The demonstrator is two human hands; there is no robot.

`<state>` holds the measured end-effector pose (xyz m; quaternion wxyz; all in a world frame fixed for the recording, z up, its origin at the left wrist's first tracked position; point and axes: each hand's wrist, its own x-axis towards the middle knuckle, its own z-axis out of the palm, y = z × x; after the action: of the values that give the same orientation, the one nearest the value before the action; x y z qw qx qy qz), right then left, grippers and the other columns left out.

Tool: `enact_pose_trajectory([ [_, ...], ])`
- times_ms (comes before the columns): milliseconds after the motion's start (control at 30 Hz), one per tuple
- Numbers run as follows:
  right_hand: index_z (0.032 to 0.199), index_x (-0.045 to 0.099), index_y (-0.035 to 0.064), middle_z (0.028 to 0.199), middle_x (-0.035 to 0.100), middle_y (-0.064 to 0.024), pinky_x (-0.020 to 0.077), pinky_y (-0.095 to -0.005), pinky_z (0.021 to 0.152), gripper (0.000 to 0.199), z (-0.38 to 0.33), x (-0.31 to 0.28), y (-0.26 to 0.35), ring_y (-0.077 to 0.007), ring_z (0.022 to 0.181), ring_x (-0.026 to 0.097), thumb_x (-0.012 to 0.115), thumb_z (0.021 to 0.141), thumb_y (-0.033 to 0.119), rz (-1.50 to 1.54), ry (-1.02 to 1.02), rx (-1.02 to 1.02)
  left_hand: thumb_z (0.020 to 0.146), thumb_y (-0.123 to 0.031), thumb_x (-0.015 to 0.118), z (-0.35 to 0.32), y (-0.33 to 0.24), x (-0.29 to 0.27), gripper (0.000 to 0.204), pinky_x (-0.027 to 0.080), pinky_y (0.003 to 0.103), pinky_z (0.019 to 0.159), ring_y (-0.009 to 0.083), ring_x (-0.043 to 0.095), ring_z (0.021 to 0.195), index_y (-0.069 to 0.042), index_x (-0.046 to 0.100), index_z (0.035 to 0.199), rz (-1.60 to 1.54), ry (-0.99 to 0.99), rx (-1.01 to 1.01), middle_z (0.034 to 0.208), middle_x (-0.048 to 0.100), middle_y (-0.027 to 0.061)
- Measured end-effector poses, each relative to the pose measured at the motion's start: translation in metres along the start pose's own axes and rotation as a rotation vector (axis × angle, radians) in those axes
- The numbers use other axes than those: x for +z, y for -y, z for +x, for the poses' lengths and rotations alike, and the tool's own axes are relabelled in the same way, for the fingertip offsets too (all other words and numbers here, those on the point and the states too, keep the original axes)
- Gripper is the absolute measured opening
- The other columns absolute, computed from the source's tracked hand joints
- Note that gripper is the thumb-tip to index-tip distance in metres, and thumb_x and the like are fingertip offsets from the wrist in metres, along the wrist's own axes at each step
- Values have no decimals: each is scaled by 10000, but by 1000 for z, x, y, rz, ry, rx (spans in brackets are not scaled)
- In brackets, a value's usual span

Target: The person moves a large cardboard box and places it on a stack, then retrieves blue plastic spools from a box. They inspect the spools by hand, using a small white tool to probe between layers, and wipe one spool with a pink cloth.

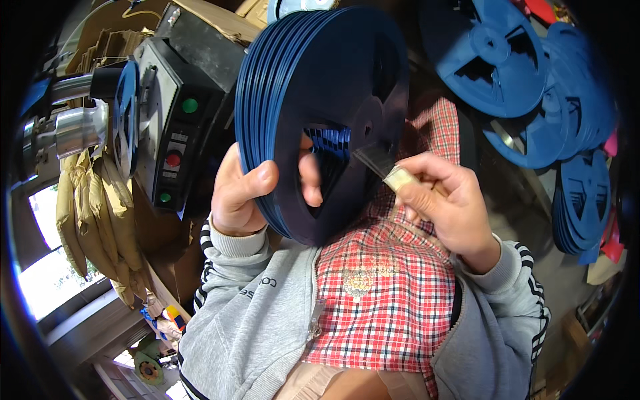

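Observation:
Upright in front of my chest stands a stack of blue plastic reels, pressed face to face. My left hand grips the stack at its lower left, the thumb on the rim and fingertips showing through a window in the near reel. In my right hand a small flat brush with dark bristles and a pale handle is pinched between thumb and fingers. Its bristles are at the face of the near reel, just below the hub; whether they touch, I cannot tell.
More blue reels lie in heaps at the right, with a smaller stack below them. At the left are a black control box with green and red buttons, a metal shaft and hanging brown paper padding.

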<state>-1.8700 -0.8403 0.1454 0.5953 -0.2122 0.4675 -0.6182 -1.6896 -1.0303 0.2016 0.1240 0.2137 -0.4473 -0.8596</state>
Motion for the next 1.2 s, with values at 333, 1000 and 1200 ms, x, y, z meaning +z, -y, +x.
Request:
enact_pose_trajectory([
  [333,1080,532,-21,1332,517,-256,458,-424,1020,226,21,-12,27,-315,1186,574,581,969,170,161,127,-200,857,-257,732,9,-6,21,480,580,343,741,237,699,768,77,561,1157,161,91,-78,904,685,169],
  [1000,904,693,-13,843,694,-88,527,-268,746,95,92,-78,22,-151,741,661,710,859,69,383,442,-250,912,-215,697,5,-13,28,385,574,316,763,203,694,828,25,525,1158,355,392,-334,958,677,149],
  [1200,917,712,-16,975,706,-117,508,-334,900,121,90,-73,19,-212,948,663,731,825,59,362,498,-275,905,-179,701,2,-12,28,373,591,347,770,219,702,832,45,515,1138,358,463,-378,940,673,162],
])
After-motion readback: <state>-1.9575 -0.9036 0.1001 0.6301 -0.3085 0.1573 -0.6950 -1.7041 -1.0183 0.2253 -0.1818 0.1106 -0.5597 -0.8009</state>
